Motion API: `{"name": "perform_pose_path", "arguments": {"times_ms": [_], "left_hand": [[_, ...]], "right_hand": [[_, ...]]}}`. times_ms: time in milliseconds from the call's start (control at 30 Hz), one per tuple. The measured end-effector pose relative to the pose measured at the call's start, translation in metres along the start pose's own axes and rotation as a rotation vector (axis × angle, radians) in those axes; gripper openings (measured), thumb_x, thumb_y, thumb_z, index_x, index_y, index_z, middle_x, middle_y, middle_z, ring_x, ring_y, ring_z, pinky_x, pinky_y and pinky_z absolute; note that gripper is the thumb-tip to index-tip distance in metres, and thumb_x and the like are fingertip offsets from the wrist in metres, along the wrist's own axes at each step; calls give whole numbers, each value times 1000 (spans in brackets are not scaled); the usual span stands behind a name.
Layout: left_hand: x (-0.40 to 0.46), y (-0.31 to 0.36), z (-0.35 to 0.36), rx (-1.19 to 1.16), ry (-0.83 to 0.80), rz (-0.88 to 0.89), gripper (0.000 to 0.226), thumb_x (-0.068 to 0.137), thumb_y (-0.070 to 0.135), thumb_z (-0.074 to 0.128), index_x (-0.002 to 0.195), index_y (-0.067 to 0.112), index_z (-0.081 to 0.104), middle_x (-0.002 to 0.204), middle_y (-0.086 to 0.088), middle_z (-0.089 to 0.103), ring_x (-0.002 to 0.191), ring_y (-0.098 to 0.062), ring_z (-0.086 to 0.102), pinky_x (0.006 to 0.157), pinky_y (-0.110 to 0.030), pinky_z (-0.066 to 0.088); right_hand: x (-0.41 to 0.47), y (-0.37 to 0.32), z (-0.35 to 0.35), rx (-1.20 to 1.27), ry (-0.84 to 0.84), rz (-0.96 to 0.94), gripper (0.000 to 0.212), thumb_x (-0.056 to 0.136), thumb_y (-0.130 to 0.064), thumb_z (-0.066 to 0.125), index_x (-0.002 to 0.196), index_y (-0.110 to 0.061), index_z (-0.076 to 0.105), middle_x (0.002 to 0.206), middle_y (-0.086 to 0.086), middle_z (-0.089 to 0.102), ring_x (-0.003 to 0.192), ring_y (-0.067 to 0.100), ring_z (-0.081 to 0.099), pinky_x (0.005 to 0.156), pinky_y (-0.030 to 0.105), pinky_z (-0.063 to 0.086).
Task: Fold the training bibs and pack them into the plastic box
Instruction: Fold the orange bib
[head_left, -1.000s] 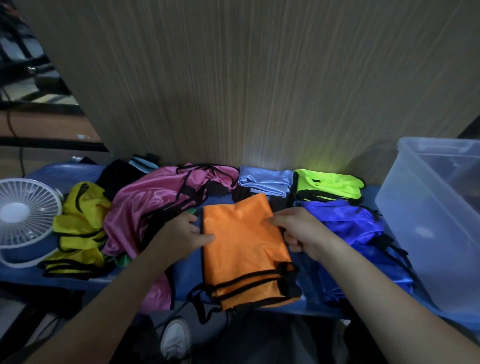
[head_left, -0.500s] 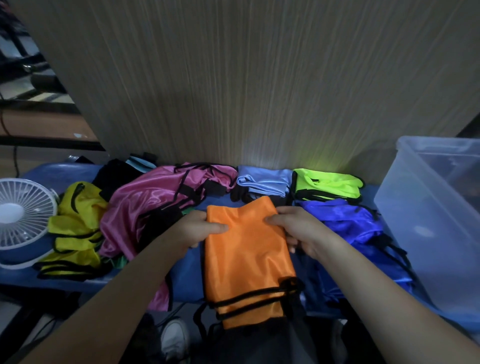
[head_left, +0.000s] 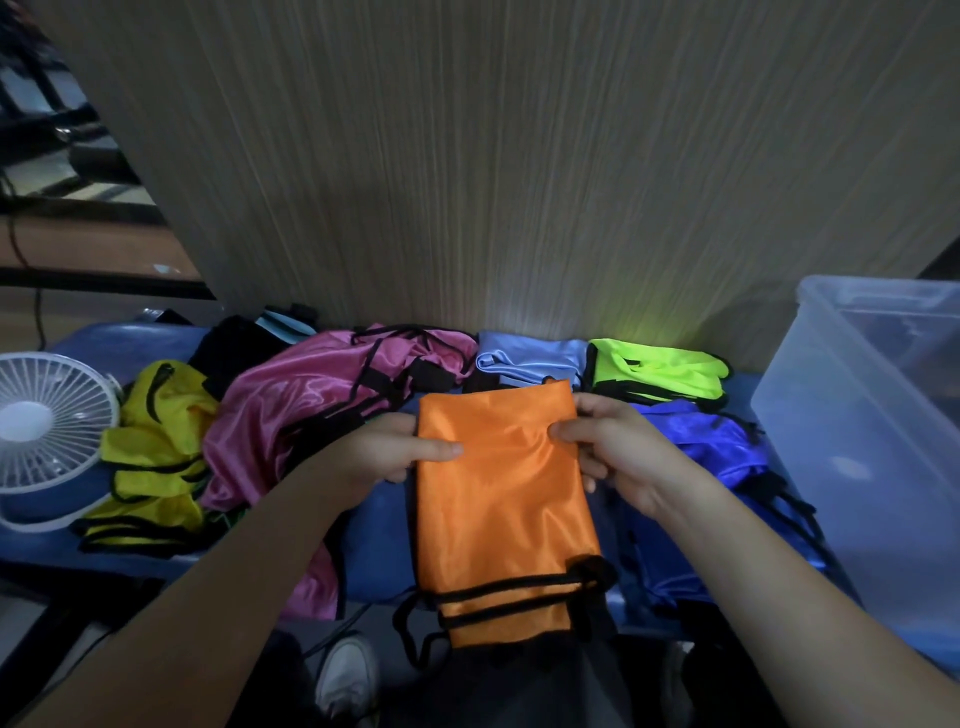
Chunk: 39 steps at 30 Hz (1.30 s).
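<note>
Left hand (head_left: 387, 449) and right hand (head_left: 605, 449) pinch folded orange bib (head_left: 501, 499) side edges, fingers curled; bib's lower end overhangs counter (head_left: 379, 545) edge.

The left hand (head_left: 387, 449) and the right hand (head_left: 608, 447) both pinch the upper part of a folded orange bib (head_left: 504, 499), thumbs on top of the cloth. Its black-trimmed lower end hangs over the front edge of the blue counter (head_left: 379, 540). At the left lie a pink bib (head_left: 291, 410), a yellow bib (head_left: 156, 447) and a white fan (head_left: 49, 431). Behind are a light blue bib (head_left: 530, 358) and a neon green bib (head_left: 654, 374); a dark blue bib (head_left: 706, 447) lies under the right wrist. A clear plastic box (head_left: 852, 447) stands at the right.
</note>
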<state>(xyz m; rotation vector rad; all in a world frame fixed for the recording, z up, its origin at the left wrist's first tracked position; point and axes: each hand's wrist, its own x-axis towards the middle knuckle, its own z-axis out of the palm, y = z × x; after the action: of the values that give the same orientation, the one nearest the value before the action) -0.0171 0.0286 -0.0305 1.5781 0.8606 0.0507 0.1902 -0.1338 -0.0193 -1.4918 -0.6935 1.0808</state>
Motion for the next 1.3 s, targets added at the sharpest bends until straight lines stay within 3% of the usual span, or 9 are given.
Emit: {"name": "perform_pose_path", "arguments": {"times_ms": [133,333,467,600,700,833,1100,1200,1300], "left_hand": [[3,4,0,-64,43,-14,11,89,16,74,96,14,65,60,5,49,49,-6,36,41,-18,20],[2,11,1,-126,121,23,26,93,15,70,118,12,63,77,-4,65,44,-9,55,34,-17,32],[0,18,4,-228,116,46,31,97,14,64,128,14,59,118,-11,69,76,-28,77,38,-20,47],[-2,20,4,-217,103,125,27,99,8,59,126,13,59,123,-12,65,94,-30,75,66,-34,64],[-6,18,4,-113,83,220,22,96,-1,60,112,13,65,118,-11,69,104,-22,72,87,-35,60],[-15,10,4,64,51,423,25,83,-12,69,95,10,71,119,-8,68,108,-2,65,92,-20,51],[-26,-21,1,510,-56,639,13,81,29,74,91,36,78,132,11,55,125,-8,52,106,-18,37],[-29,-31,1,772,-20,621,33,76,28,58,96,48,74,138,28,45,126,-11,40,106,-13,21],[-36,-29,-2,815,-55,603,55,70,13,52,103,51,72,143,32,39,127,-10,35,110,-21,23]], "right_hand": [[-2,-2,-4,-66,22,-29,11,89,2,61,87,-8,61,55,6,50,37,17,34,34,25,35],[-1,-5,-3,-120,35,-25,8,95,0,60,98,-7,62,69,8,68,52,29,69,32,25,42],[2,-2,0,-122,62,-83,13,96,3,56,102,-7,62,81,10,68,72,38,74,37,29,50],[2,-1,-3,-178,98,-134,29,95,8,52,93,-20,62,85,5,63,84,33,73,54,35,57],[-3,-1,-10,-249,55,-203,23,91,10,57,90,-13,63,84,2,63,83,24,70,66,35,58],[-15,4,-17,-332,-56,-310,25,82,18,63,89,-5,64,90,9,65,84,15,60,77,31,50],[-36,20,-29,-768,-218,-493,33,77,17,64,85,-15,68,124,-1,58,124,9,56,104,22,41],[-39,27,-29,-917,-235,-545,46,76,15,54,89,-26,70,132,-8,55,124,11,54,106,31,41],[-43,27,-29,-1133,-136,-565,49,68,-4,48,93,-39,69,133,-24,53,105,12,47,96,40,40]]}}
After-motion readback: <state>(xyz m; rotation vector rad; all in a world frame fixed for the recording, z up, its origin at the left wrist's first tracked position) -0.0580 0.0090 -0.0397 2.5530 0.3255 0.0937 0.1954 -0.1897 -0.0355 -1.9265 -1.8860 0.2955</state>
